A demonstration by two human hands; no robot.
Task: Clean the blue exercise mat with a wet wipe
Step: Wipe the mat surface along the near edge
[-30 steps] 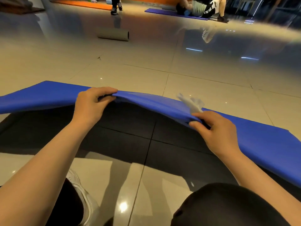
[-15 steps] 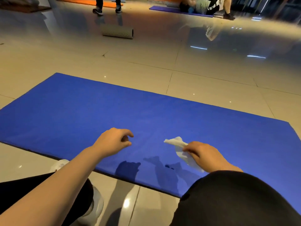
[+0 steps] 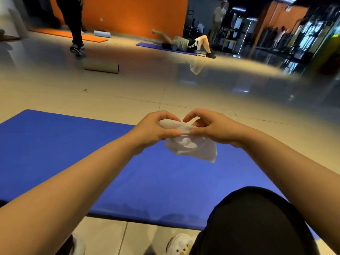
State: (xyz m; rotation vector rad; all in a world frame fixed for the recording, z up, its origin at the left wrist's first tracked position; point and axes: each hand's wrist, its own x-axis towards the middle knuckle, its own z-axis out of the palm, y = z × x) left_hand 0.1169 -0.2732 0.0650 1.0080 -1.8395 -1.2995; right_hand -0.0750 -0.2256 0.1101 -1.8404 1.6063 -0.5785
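Blue exercise mat (image 3: 92, 162) flat on pale floor tiles (image 3: 110, 92), filling the lower frame from 9 to 4 o'clock, surface smooth and matte. White wet wipe (image 3: 191, 147) crumpled and thin, lifted above the mat at centre, loose tail drooping toward 5 o'clock. Left hand (image 3: 152, 130) and right hand (image 3: 215, 127) meeting at its top edge, thumbs and forefingers pinching the bunched fold, other fingers curled. Half a second ago: wipe low on the mat in the right hand alone, left hand apart and holding nothing. Rolled grey mat (image 3: 101, 67) at 11 o'clock.
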